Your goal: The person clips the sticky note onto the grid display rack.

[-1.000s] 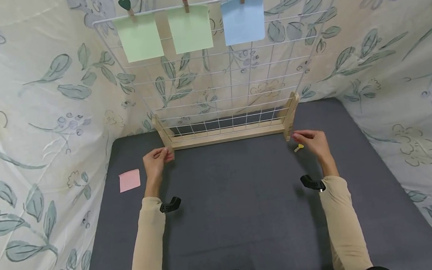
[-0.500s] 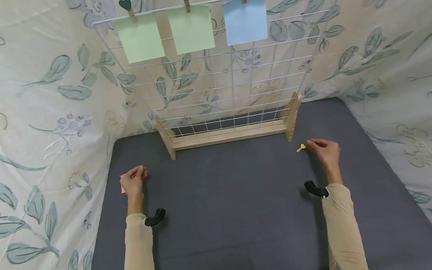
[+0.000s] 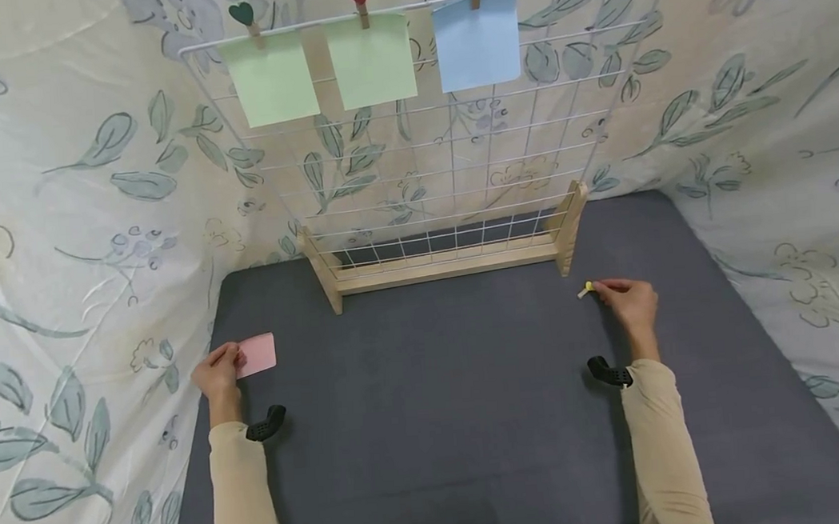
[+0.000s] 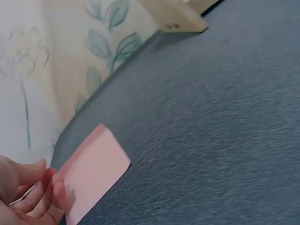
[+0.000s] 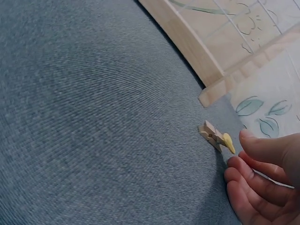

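Note:
In the head view my left hand point(image 3: 216, 376) is over the left edge of a pink card point(image 3: 257, 354) on the dark table. The left wrist view shows the fingertips point(image 4: 59, 190) right at the card's near edge, the thumb just beside them. At the right, my right hand point(image 3: 630, 304) is low beside a small wooden clothespin point(image 5: 212, 134) with a yellow ornament point(image 5: 228, 142). Thumb and forefinger stand slightly apart at the yellow end, with the clothespin just beyond the fingertips.
A white wire grid point(image 3: 448, 140) stands in a wooden base point(image 3: 449, 267) at the back. Clipped along its top bar are two green cards point(image 3: 275, 82) and a blue card point(image 3: 478, 46), held by heart-topped clothespins point(image 3: 360, 1). A patterned cloth point(image 3: 100, 233) surrounds the dark table point(image 3: 442, 389).
My left hand has moved left and toward me from the stand's left foot to the pink card. The right hand has moved slightly right and nearer, coming to the yellow clothespin.

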### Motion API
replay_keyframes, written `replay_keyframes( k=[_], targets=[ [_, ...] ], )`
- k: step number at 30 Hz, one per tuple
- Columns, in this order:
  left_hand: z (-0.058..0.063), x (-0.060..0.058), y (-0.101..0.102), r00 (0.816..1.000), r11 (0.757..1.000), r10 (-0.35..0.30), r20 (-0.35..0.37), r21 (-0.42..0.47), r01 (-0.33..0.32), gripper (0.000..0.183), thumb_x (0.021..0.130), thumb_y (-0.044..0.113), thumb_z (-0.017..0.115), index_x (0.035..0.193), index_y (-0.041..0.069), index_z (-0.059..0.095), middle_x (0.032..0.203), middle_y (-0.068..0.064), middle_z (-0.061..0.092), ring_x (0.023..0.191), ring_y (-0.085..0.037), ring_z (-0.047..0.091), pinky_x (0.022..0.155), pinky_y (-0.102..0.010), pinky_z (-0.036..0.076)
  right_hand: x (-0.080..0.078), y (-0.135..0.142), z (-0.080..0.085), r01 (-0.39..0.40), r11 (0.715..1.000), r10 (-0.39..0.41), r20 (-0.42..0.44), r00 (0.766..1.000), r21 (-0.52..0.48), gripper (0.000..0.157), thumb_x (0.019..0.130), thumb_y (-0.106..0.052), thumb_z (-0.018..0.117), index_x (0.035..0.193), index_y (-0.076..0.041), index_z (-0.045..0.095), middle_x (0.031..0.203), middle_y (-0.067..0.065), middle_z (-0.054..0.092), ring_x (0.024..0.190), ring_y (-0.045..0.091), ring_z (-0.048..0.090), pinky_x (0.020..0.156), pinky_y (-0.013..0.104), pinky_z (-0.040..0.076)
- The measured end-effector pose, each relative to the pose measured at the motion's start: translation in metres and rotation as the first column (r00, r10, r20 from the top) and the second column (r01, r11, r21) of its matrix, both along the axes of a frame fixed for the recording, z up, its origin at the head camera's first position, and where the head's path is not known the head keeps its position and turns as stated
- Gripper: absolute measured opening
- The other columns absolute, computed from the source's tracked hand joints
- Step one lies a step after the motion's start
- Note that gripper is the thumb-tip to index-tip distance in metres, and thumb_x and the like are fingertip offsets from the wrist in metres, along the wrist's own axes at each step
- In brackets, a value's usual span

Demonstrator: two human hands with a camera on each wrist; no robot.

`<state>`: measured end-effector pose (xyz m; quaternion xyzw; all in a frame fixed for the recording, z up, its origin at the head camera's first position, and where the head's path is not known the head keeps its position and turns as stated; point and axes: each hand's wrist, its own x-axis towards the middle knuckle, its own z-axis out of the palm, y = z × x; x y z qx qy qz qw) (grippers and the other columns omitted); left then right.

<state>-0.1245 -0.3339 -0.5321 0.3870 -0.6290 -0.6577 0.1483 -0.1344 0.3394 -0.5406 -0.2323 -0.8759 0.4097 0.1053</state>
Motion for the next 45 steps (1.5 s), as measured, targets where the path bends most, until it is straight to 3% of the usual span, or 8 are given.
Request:
replay_keyframes(
  k=[5,10,15,19,22,27,33,45],
  targets=[
    [-0.002,0.0,-0.015,0.997,0.999,-0.031,0.064,-0.021,0.033,0.025,0.091,0.003,0.068,0.114,-0.006,0.065,0.062,0.009,0.063,0.054,-0.005,0.062,0.052,-0.015,0.057,0.001,-0.005,-0.003,-0.009,0.998,0.009,0.003,1.0,0.055,0.033,0.086,-0.03,0.077,0.098,0.001,0.077,0.074,0.009,0.073,0.049,-0.009,0.048,0.044,0.013,0.038],
    [-0.001,0.0,-0.022,0.976,0.973,-0.145,0.163,-0.157,0.171,0.033,0.088,-0.002,0.068,0.119,-0.012,0.062,0.059,0.012,0.059,0.05,-0.003,0.059,0.048,-0.014,0.054,0.0,-0.011,-0.002,-0.012,0.995,0.01,0.013,1.0,0.104,0.033,0.086,-0.03,0.077,0.097,0.002,0.077,0.089,0.019,0.073,0.072,0.021,0.066,0.062,0.03,0.049],
    [-0.001,0.002,-0.018,0.956,0.891,-0.17,0.239,-0.377,0.252,0.033,0.084,-0.005,0.07,0.114,-0.015,0.063,0.056,0.015,0.054,0.046,0.003,0.05,0.041,-0.01,0.044,-0.003,-0.017,0.002,0.006,0.994,-0.011,0.043,0.999,0.112,0.035,0.085,-0.026,0.078,0.1,0.006,0.075,0.1,0.024,0.07,0.099,0.042,0.063,0.09,0.054,0.047],
    [-0.005,0.004,-0.012,0.966,0.814,-0.124,0.226,-0.534,0.23,0.025,0.082,-0.003,0.073,0.102,-0.015,0.067,0.057,0.01,0.055,0.046,0.004,0.041,0.04,-0.009,0.035,-0.005,-0.021,0.004,0.017,0.991,-0.03,0.095,0.995,0.136,0.036,0.084,-0.024,0.08,0.099,0.008,0.073,0.102,0.026,0.069,0.099,0.045,0.061,0.091,0.058,0.044],
    [-0.007,0.006,-0.009,0.973,0.798,-0.112,0.202,-0.565,0.209,0.02,0.082,-0.002,0.072,0.096,-0.016,0.068,0.055,0.01,0.054,0.044,0.004,0.04,0.039,-0.01,0.034,-0.007,-0.022,0.006,0.004,0.99,-0.02,0.112,0.993,0.138,0.035,0.084,-0.023,0.079,0.099,0.008,0.073,0.103,0.026,0.068,0.101,0.046,0.06,0.093,0.059,0.042],
    [-0.008,0.009,-0.011,0.975,0.862,-0.161,0.152,-0.46,0.214,0.016,0.087,0.001,0.071,0.092,-0.014,0.069,0.053,0.016,0.052,0.044,0.003,0.048,0.04,-0.01,0.042,-0.009,-0.021,0.005,0.018,0.998,-0.023,0.094,0.995,0.06,0.034,0.085,-0.023,0.078,0.1,0.007,0.074,0.098,0.024,0.071,0.085,0.032,0.066,0.079,0.041,0.051],
    [-0.004,0.013,-0.012,0.965,0.95,-0.256,0.061,-0.167,0.262,0.019,0.092,0.004,0.068,0.105,-0.009,0.065,0.062,0.013,0.064,0.054,-0.004,0.062,0.049,-0.019,0.057,-0.013,-0.016,0.002,0.028,0.99,-0.022,0.042,0.999,-0.142,0.039,0.087,-0.021,0.076,0.112,0.009,0.068,0.096,0.02,0.073,0.052,-0.006,0.055,0.046,0.011,0.047],
    [0.014,0.016,0.003,0.979,0.944,-0.177,-0.097,0.263,0.197,0.011,0.09,-0.003,0.067,0.086,0.007,0.069,0.076,-0.003,0.069,0.064,-0.015,0.069,0.062,-0.032,0.063,-0.01,-0.005,0.001,-0.056,0.931,0.041,-0.049,0.998,-0.36,0.039,0.09,-0.011,0.072,0.121,0.012,0.063,0.074,-0.017,0.06,0.064,-0.007,0.06,0.063,0.012,0.057]
  ],
)
